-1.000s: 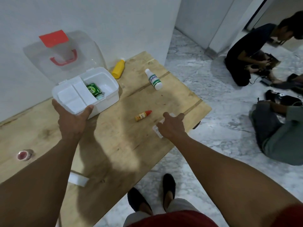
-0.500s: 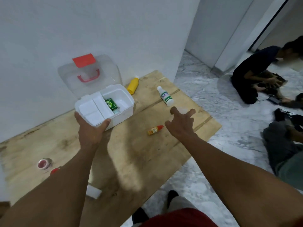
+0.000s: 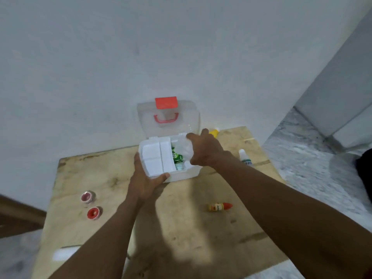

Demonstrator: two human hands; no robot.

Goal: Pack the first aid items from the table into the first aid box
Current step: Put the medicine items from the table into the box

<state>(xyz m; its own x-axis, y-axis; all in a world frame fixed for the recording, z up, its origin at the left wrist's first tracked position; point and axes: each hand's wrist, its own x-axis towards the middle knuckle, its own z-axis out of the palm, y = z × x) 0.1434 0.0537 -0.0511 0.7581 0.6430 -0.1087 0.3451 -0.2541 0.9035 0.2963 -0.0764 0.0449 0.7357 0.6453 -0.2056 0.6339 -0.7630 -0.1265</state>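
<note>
Partway done. First aid box (image 3: 182,175) open at 12 o'clock; left hand (image 3: 146,183) grips its near corner. Right hand (image 3: 205,151) over the open compartment holding a clear packet (image 3: 186,148). Green pack (image 3: 177,157) already inside. Left to pack: small red-capped bottle (image 3: 219,207) at 4 o'clock, white bottle (image 3: 245,159) at 2, two tape rolls (image 3: 88,196) at 9.

right hand (image 3: 205,150) now over the first aid box (image 3: 181,174); clear packet (image 3: 186,148) in its grip
</note>
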